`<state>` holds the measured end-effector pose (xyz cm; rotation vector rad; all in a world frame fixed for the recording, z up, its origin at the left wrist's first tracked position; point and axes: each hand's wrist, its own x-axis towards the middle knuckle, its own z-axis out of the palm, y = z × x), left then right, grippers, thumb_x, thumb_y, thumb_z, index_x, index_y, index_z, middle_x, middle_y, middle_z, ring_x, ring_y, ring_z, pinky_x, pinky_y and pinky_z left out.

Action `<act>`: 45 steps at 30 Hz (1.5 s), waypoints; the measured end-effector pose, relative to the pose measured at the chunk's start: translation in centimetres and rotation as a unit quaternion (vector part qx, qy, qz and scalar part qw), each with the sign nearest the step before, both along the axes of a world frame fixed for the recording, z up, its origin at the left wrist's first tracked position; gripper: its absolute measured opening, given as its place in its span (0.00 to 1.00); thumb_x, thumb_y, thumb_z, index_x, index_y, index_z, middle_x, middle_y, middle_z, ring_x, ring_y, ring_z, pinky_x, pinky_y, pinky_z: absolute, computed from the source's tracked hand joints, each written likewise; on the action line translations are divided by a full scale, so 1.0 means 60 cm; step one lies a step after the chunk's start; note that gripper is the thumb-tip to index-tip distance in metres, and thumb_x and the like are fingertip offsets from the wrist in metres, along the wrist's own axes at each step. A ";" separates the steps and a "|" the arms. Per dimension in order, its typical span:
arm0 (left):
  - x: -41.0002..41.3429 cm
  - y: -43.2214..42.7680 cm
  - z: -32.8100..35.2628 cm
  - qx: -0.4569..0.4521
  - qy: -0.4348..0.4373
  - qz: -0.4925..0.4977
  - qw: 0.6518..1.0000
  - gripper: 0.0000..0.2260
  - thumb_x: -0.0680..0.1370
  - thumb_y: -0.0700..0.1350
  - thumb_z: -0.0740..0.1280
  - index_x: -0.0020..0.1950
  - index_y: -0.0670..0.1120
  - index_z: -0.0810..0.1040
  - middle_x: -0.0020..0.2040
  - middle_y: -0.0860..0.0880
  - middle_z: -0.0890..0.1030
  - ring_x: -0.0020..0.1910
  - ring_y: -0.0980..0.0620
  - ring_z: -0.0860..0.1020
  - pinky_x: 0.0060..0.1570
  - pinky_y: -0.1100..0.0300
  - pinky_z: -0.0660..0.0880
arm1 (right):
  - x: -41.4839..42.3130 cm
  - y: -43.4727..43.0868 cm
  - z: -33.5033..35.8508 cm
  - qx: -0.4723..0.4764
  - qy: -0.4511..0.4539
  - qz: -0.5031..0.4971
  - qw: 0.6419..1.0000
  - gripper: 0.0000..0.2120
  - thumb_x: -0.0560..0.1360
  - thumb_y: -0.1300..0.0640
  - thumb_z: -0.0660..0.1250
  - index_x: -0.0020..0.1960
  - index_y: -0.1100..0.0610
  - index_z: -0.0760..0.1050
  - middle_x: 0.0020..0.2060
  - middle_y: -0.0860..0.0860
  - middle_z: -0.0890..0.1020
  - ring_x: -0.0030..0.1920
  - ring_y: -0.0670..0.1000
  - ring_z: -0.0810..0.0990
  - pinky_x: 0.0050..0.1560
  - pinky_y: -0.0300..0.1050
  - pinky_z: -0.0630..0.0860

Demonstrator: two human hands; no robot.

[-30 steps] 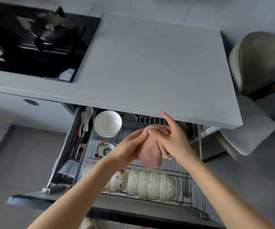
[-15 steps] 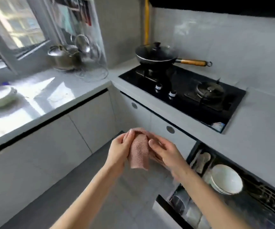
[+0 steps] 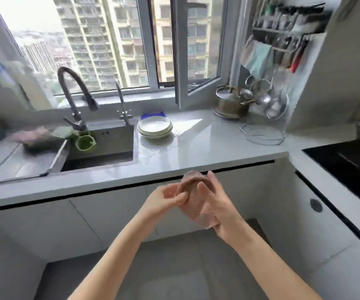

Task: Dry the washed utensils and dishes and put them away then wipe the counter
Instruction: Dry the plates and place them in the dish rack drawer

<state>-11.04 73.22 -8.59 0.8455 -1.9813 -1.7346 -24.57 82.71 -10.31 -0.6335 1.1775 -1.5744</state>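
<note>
A pink knitted cloth (image 3: 198, 204) hangs between my two hands in front of the counter edge. My left hand (image 3: 167, 198) pinches its left side with curled fingers. My right hand (image 3: 220, 204) lies along its right side and holds it from underneath. A stack of white plates (image 3: 154, 126) sits on the grey counter (image 3: 207, 148) to the right of the sink (image 3: 101, 148). A wet patch shines on the counter in front of the plates.
A tall dark faucet (image 3: 73, 94) rises behind the sink, with a green cup (image 3: 85, 142) inside. A metal pot (image 3: 231, 102) and a wire rack (image 3: 263, 131) stand at the counter's right end. The black stove (image 3: 348, 163) is at far right. White cabinets run below.
The view has swung left from the open dish drawer, past the stove, to the sink counter under the window. Both hands kept hold of the pink cloth throughout.
</note>
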 end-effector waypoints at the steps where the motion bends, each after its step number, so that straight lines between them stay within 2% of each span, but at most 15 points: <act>1: 0.002 -0.023 -0.003 -0.003 -0.018 -0.020 1.000 0.15 0.71 0.50 0.68 0.56 0.53 0.80 0.52 0.53 0.84 0.51 0.60 0.80 0.51 0.70 0.74 | 0.000 -0.034 -0.003 0.011 0.025 0.004 1.000 0.49 0.57 0.39 0.77 0.73 0.40 0.58 0.64 0.47 0.74 0.59 0.46 0.78 0.59 0.49 0.77; 4: -0.007 -0.102 -0.012 0.035 -0.038 -0.019 0.998 0.15 0.71 0.50 0.67 0.57 0.56 0.80 0.54 0.56 0.83 0.55 0.60 0.79 0.55 0.66 0.73 | -0.016 -0.135 -0.026 0.025 0.079 0.000 0.997 0.34 0.66 0.46 0.72 0.70 0.44 0.65 0.64 0.49 0.75 0.62 0.47 0.76 0.64 0.51 0.74; 7: -0.038 -0.216 -0.035 0.067 -0.056 0.105 0.991 0.12 0.74 0.50 0.69 0.58 0.51 0.80 0.52 0.54 0.83 0.52 0.57 0.79 0.54 0.60 0.71 | -0.067 -0.246 -0.048 0.004 0.119 -0.010 0.993 0.21 0.76 0.56 0.67 0.67 0.47 0.68 0.60 0.46 0.77 0.58 0.39 0.77 0.56 0.36 0.76; 9: -0.070 -0.301 -0.053 0.088 -0.059 0.209 0.972 0.06 0.77 0.45 0.67 0.52 0.46 0.80 0.47 0.50 0.81 0.45 0.53 0.79 0.47 0.61 0.74 | -0.118 -0.324 -0.056 -0.003 0.153 -0.029 0.988 0.18 0.78 0.60 0.65 0.65 0.48 0.68 0.56 0.42 0.77 0.54 0.34 0.76 0.50 0.27 0.73; 11: -0.110 -0.396 -0.078 0.091 -0.068 0.283 0.952 0.04 0.77 0.41 0.65 0.44 0.44 0.78 0.40 0.46 0.77 0.39 0.49 0.77 0.42 0.61 0.75 | -0.171 -0.404 -0.061 -0.001 0.185 -0.044 0.982 0.16 0.77 0.60 0.66 0.62 0.48 0.69 0.54 0.41 0.77 0.55 0.37 0.76 0.50 0.29 0.72; 14: -0.184 -0.566 -0.121 0.061 -0.104 0.368 0.922 0.08 0.69 0.39 0.62 0.30 0.46 0.71 0.28 0.48 0.70 0.31 0.47 0.69 0.36 0.57 0.70 | -0.264 -0.540 -0.071 0.017 0.197 -0.052 0.979 0.13 0.77 0.60 0.66 0.59 0.49 0.71 0.55 0.44 0.79 0.56 0.38 0.76 0.53 0.33 0.71; 16: -0.227 -0.667 -0.149 0.027 -0.162 0.408 0.898 0.10 0.67 0.38 0.60 0.25 0.46 0.68 0.24 0.48 0.70 0.28 0.46 0.68 0.35 0.54 0.67 | -0.316 -0.616 -0.075 0.033 0.202 -0.063 0.977 0.13 0.77 0.59 0.66 0.60 0.51 0.72 0.55 0.44 0.80 0.55 0.37 0.77 0.51 0.32 0.72; 20: -0.292 -0.817 -0.183 -0.038 -0.317 0.402 0.858 0.10 0.74 0.38 0.61 0.42 0.34 0.80 0.37 0.37 0.78 0.38 0.39 0.75 0.36 0.55 0.69 | -0.387 -0.739 -0.091 0.057 0.202 -0.048 0.977 0.13 0.76 0.60 0.67 0.60 0.52 0.73 0.54 0.45 0.80 0.55 0.38 0.77 0.51 0.33 0.73; 24: -0.330 -0.899 -0.207 -0.054 -0.431 0.351 0.829 0.17 0.77 0.47 0.64 0.59 0.36 0.74 0.56 0.40 0.79 0.55 0.40 0.78 0.46 0.56 0.73 | -0.420 -0.818 -0.110 0.079 0.194 -0.030 0.977 0.11 0.76 0.59 0.68 0.57 0.51 0.74 0.53 0.45 0.81 0.56 0.41 0.78 0.57 0.37 0.71; 28: -0.339 -0.935 -0.220 -0.121 -0.525 0.328 0.776 0.22 0.76 0.52 0.67 0.60 0.39 0.65 0.58 0.42 0.78 0.56 0.42 0.79 0.46 0.54 0.74 | -0.438 -0.862 -0.126 0.103 0.189 -0.026 0.976 0.12 0.75 0.58 0.68 0.57 0.49 0.74 0.54 0.45 0.80 0.56 0.41 0.78 0.57 0.38 0.71; 34: -0.331 -0.971 -0.226 -0.161 -0.586 0.256 0.751 0.21 0.75 0.54 0.68 0.59 0.41 0.68 0.55 0.45 0.80 0.54 0.46 0.80 0.41 0.57 0.72 | -0.437 -0.888 -0.140 0.128 0.204 -0.053 0.969 0.11 0.75 0.59 0.69 0.56 0.50 0.75 0.53 0.46 0.81 0.57 0.43 0.78 0.60 0.42 0.71; 37: -0.324 -0.985 -0.220 -0.163 -0.599 0.223 0.752 0.20 0.75 0.55 0.68 0.58 0.42 0.72 0.54 0.46 0.80 0.53 0.47 0.80 0.39 0.59 0.70 | -0.429 -0.887 -0.142 0.136 0.192 -0.081 0.968 0.11 0.75 0.60 0.68 0.57 0.52 0.75 0.54 0.47 0.81 0.57 0.44 0.78 0.59 0.41 0.71; 40: -0.317 -1.000 -0.210 -0.150 -0.571 0.220 0.777 0.13 0.75 0.50 0.68 0.54 0.43 0.75 0.50 0.46 0.81 0.51 0.46 0.79 0.39 0.60 0.68 | -0.419 -0.885 -0.140 0.139 0.187 -0.104 0.967 0.11 0.76 0.61 0.68 0.58 0.53 0.75 0.54 0.47 0.80 0.58 0.43 0.77 0.58 0.38 0.70; 43: -0.316 -1.011 -0.204 -0.130 -0.485 0.229 0.834 0.07 0.73 0.41 0.65 0.49 0.41 0.74 0.46 0.44 0.78 0.48 0.42 0.77 0.40 0.59 0.68 | -0.411 -0.885 -0.137 0.148 0.187 -0.120 0.964 0.11 0.76 0.60 0.67 0.58 0.53 0.75 0.54 0.46 0.80 0.57 0.42 0.77 0.59 0.39 0.71; 45: -0.316 -1.020 -0.196 -0.078 -0.394 0.238 0.884 0.03 0.71 0.35 0.61 0.41 0.42 0.69 0.39 0.45 0.74 0.41 0.43 0.73 0.38 0.58 0.67 | -0.407 -0.883 -0.136 0.152 0.185 -0.133 0.962 0.11 0.76 0.60 0.67 0.58 0.53 0.75 0.54 0.46 0.80 0.57 0.44 0.77 0.60 0.42 0.72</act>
